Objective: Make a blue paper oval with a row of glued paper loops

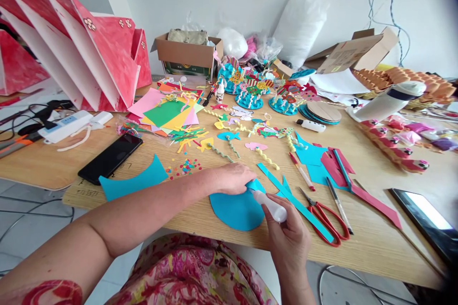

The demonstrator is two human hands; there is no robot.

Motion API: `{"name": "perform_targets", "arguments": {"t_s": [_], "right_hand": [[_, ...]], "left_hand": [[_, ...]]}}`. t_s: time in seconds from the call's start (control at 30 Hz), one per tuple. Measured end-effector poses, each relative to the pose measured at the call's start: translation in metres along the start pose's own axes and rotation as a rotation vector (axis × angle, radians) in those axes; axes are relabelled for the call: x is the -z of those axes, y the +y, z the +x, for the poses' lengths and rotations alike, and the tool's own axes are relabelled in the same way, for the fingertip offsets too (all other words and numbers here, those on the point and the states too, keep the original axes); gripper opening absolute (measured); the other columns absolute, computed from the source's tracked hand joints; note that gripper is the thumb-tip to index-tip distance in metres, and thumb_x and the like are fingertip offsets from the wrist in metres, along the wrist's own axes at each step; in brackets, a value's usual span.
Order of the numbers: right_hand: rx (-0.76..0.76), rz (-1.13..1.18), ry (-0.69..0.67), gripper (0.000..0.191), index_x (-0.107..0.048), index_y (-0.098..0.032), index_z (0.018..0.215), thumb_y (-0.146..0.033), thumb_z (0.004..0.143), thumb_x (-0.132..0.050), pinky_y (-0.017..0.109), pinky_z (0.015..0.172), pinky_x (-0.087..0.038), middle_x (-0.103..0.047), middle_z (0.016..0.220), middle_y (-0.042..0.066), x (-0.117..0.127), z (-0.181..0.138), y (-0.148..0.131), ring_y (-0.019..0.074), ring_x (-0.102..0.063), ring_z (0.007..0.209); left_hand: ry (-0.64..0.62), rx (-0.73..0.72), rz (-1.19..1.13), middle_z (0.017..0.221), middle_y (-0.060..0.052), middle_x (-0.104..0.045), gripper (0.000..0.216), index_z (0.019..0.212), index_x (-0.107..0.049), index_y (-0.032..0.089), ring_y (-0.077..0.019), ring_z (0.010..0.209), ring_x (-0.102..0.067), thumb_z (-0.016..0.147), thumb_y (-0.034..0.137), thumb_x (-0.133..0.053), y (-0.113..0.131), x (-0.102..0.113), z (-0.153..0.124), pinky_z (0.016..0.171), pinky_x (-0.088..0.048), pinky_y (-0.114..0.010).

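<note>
My left hand [232,178] rests palm down on the top edge of a round blue paper piece [236,209] at the table's near edge, its fingers curled and pressing the paper flat. My right hand [286,238] is wrapped round a small white glue bottle [270,205], whose tip points at the blue paper just under my left hand. A long blue paper strip [296,202] lies to the right of the bottle.
Red-handled scissors [325,224], pens and blue and red paper scraps lie to the right. A black phone [110,157] and a blue offcut [134,183] lie to the left. Coloured paper sheets, twisted pipe cleaners, finished blue crafts, cardboard boxes and egg cartons fill the back.
</note>
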State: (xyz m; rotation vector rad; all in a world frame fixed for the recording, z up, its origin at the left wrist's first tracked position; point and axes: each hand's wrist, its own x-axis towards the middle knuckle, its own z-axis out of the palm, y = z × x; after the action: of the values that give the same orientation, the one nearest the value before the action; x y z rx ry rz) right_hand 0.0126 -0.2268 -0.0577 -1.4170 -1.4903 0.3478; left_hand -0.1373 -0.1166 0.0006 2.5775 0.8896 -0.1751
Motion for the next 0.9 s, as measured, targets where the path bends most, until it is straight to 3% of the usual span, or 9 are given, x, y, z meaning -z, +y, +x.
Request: {"name": "perform_targets", "arguments": {"t_s": [0.13,0.23,0.37,0.43,0.53,0.73,0.9], "right_hand": [[-0.021,0.053,-0.022,0.012,-0.063,-0.022,0.088,-0.026,0.077,-0.061,0.031,0.072,-0.045,-0.066,0.089,0.005,0.001,0.0,-0.003,0.0205,-0.06,0.084],[-0.226,0.227,0.049,0.018,-0.064,-0.021,0.09,-0.029,0.074,-0.065,0.033,0.075,-0.045,-0.065,0.093,0.004,0.006,-0.004,-0.005,0.0211,-0.058,0.088],[-0.535,0.571,0.258,0.021,-0.062,-0.02,0.085,-0.031,0.069,-0.07,0.028,0.067,-0.046,-0.064,0.085,0.0,0.012,-0.004,-0.002,0.0132,-0.057,0.069],[-0.584,0.755,0.324,0.021,-0.06,-0.021,0.083,-0.028,0.067,-0.071,0.025,0.06,-0.045,-0.061,0.078,-0.003,0.015,0.0,-0.001,0.0098,-0.055,0.063],[-0.606,0.91,0.318,0.027,-0.056,-0.025,0.09,-0.024,0.067,-0.071,0.022,0.054,-0.045,-0.057,0.073,-0.006,0.019,0.007,-0.002,0.0079,-0.055,0.058],[-0.632,0.964,0.214,0.024,-0.054,-0.024,0.088,-0.026,0.069,-0.067,0.021,0.047,-0.042,-0.061,0.078,-0.002,0.046,0.014,0.005,0.0126,-0.061,0.061],[-0.611,0.759,0.314,0.028,-0.053,-0.021,0.078,-0.031,0.061,-0.072,0.027,0.051,-0.047,-0.062,0.077,0.0,0.087,0.029,0.04,0.0172,-0.063,0.066]], "left_hand": [[-0.006,0.0,-0.002,0.097,-0.01,-0.061,0.02,0.095,-0.055,0.015,-0.0223,0.093,-0.056,0.077,0.013,-0.046,0.0,0.0,0.0,0.075,-0.043,-0.029],[-0.009,-0.003,0.0,0.097,-0.009,-0.06,0.017,0.092,-0.055,0.016,-0.0214,0.092,-0.056,0.077,0.015,-0.047,-0.001,0.001,0.0,0.074,-0.043,-0.028],[-0.01,0.008,0.005,0.096,-0.008,-0.06,0.016,0.09,-0.055,0.016,-0.0207,0.089,-0.057,0.078,0.014,-0.045,-0.001,0.001,-0.001,0.073,-0.044,-0.028],[-0.009,0.012,0.009,0.095,-0.009,-0.06,0.016,0.09,-0.055,0.016,-0.0217,0.089,-0.057,0.077,0.015,-0.045,0.0,0.001,-0.001,0.073,-0.044,-0.029],[-0.003,0.01,0.017,0.096,-0.009,-0.06,0.015,0.09,-0.055,0.016,-0.022,0.091,-0.057,0.077,0.015,-0.047,0.003,0.002,-0.002,0.076,-0.044,-0.03],[0.033,0.023,0.034,0.096,-0.008,-0.06,0.016,0.09,-0.055,0.016,-0.0211,0.091,-0.057,0.076,0.013,-0.047,0.01,0.005,-0.008,0.078,-0.043,-0.029],[0.073,0.019,0.013,0.096,-0.008,-0.06,0.018,0.092,-0.055,0.016,-0.0216,0.092,-0.057,0.076,0.011,-0.047,0.01,0.0,-0.012,0.079,-0.044,-0.03]]}}
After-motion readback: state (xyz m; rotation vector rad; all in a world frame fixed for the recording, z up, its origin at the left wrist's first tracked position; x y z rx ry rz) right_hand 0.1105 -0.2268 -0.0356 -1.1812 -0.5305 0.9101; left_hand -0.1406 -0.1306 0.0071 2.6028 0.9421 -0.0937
